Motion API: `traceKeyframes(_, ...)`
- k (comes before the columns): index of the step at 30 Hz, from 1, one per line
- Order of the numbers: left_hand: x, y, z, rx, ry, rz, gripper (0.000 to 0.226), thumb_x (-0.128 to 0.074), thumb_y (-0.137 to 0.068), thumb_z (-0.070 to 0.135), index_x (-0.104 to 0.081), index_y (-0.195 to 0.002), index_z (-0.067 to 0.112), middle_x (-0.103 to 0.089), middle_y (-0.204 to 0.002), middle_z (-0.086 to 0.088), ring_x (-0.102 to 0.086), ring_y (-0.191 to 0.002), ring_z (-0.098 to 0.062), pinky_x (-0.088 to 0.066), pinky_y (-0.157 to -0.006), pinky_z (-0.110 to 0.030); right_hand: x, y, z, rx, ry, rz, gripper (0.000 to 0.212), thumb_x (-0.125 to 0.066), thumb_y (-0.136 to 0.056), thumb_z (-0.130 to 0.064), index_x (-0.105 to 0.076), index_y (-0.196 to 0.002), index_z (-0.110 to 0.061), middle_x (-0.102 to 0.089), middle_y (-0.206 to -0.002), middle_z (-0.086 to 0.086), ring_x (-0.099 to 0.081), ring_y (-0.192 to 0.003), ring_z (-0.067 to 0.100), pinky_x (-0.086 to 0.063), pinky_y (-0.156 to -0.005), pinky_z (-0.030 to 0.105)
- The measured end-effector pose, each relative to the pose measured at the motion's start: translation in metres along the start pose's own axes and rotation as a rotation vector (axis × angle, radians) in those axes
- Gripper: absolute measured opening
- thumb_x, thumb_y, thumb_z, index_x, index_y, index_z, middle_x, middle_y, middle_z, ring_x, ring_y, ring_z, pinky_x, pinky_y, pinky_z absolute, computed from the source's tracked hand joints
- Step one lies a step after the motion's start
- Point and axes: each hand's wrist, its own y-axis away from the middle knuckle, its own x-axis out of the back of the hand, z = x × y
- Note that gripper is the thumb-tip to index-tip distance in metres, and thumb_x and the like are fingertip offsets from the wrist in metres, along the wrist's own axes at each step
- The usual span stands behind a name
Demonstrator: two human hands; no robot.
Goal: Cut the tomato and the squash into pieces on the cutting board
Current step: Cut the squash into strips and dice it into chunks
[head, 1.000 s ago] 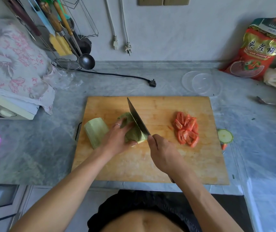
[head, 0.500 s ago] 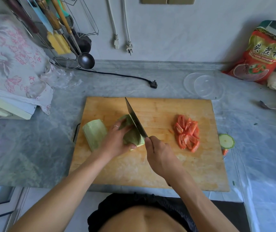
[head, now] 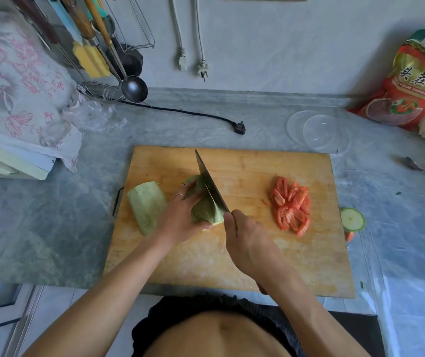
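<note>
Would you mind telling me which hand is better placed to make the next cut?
Right: the right hand grips the knife above the squash piece, which the left hand holds.

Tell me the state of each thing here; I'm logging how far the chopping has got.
tomato: already cut, slices piled on the board's right side
squash piece: under the blade, being cut
second squash piece: uncut, lying at the board's left edge
knife: blade down on the squash
left hand: fingers holding the squash
right hand: gripping the knife handle
squash slice: off the cutting board
black plug: unplugged, on the counter
</note>
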Motion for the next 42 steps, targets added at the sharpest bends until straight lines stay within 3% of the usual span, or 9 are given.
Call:
traceKeyframes(5,0.000,0.000,0.001,-0.010,0.031,0.009,0.088,-0.084,-0.068,0.039,-0.042,-0.145,0.040,-0.017,-0.161,0.005,-0.031,-0.144,-0.020,-0.040,-0.110,-0.039,-0.002,-0.006,-0.002,0.055,-0.015,0.006,0.033,-0.031,-0.108,-0.026,-0.039,-0.080,-0.011,-0.041,-0.058,0.006,-0.040,-0.048,0.032,-0.035,-0.050,0.048)
traceKeyframes(16,-0.002,-0.001,0.002,-0.028,0.056,0.011,0.092,-0.087,-0.064,0.036,-0.044,-0.145,0.036,-0.022,-0.160,-0.001,-0.033,-0.144,-0.022,-0.036,-0.114,-0.041,-0.004,0.001,0.002,0.020,-0.065,0.047,0.031,-0.030,-0.107,-0.025,-0.040,-0.079,-0.014,-0.041,-0.057,0.006,-0.029,-0.042,0.018,-0.019,-0.038,0.021)
traceKeyframes(19,-0.003,0.000,0.001,-0.030,0.017,0.005,0.090,-0.086,-0.069,0.036,-0.042,-0.147,0.034,-0.018,-0.161,-0.003,-0.032,-0.144,-0.025,-0.035,-0.112,-0.037,-0.003,0.002,0.008,0.014,-0.057,0.026,0.036,-0.033,-0.107,-0.030,-0.034,-0.073,-0.019,-0.039,-0.051,0.005,-0.029,-0.039,0.020,-0.029,-0.037,0.025)
traceKeyframes(23,-0.005,0.001,0.002,-0.014,0.012,-0.001,0.089,-0.085,-0.071,0.033,-0.041,-0.148,0.031,-0.015,-0.162,-0.003,-0.028,-0.146,-0.024,-0.030,-0.113,-0.033,-0.011,-0.001,0.011,0.030,-0.027,0.040,0.031,-0.033,-0.107,-0.029,-0.037,-0.080,-0.014,-0.038,-0.051,0.006,-0.028,-0.038,0.020,-0.018,-0.037,0.023)
traceKeyframes(27,-0.005,-0.001,0.001,-0.014,0.043,0.016,0.090,-0.089,-0.066,0.031,-0.047,-0.145,0.029,-0.020,-0.161,-0.003,-0.029,-0.146,-0.023,-0.029,-0.116,-0.032,-0.013,0.001,0.009,-0.036,0.106,-0.037,0.027,-0.024,-0.106,-0.034,-0.043,-0.102,-0.015,-0.047,-0.074,0.004,-0.043,-0.061,0.022,-0.025,-0.048,0.023)
traceKeyframes(31,-0.006,-0.002,0.002,-0.018,0.068,0.023,0.091,-0.090,-0.065,0.029,-0.048,-0.145,0.029,-0.022,-0.161,-0.003,-0.032,-0.144,-0.023,-0.031,-0.116,-0.034,-0.015,0.001,0.015,0.069,0.036,-0.001,0.028,-0.029,-0.107,-0.029,-0.042,-0.090,-0.011,-0.041,-0.062,0.004,-0.032,-0.042,0.020,-0.018,-0.041,0.025)
traceKeyframes(33,-0.008,-0.001,0.000,-0.029,0.061,0.037,0.091,-0.089,-0.066,0.028,-0.046,-0.146,0.030,-0.021,-0.161,-0.004,-0.032,-0.144,-0.025,-0.032,-0.113,-0.033,-0.013,-0.002,0.015,0.029,0.056,-0.039,0.028,-0.025,-0.107,-0.033,-0.041,-0.094,-0.014,-0.047,-0.069,0.005,-0.039,-0.049,0.018,-0.019,-0.041,0.025)
traceKeyframes(37,-0.009,0.000,0.000,-0.049,0.042,0.044,0.089,-0.086,-0.070,0.027,-0.043,-0.147,0.032,-0.020,-0.161,-0.005,-0.033,-0.143,-0.026,-0.030,-0.108,-0.026,-0.007,-0.007,0.012,-0.052,0.116,-0.118,0.031,-0.019,-0.105,-0.035,-0.043,-0.110,-0.015,-0.044,-0.076,-0.002,-0.039,-0.061,0.011,-0.029,-0.060,0.017)
traceKeyframes(42,-0.008,0.001,-0.001,-0.063,0.028,0.049,0.090,-0.088,-0.067,0.031,-0.044,-0.147,0.030,-0.024,-0.159,-0.007,-0.040,-0.140,-0.028,-0.037,-0.107,-0.031,-0.017,-0.005,0.017,0.045,0.046,-0.011,0.026,-0.029,-0.107,-0.031,-0.039,-0.089,-0.014,-0.040,-0.061,0.003,-0.030,-0.043,0.013,-0.018,-0.042,0.027)
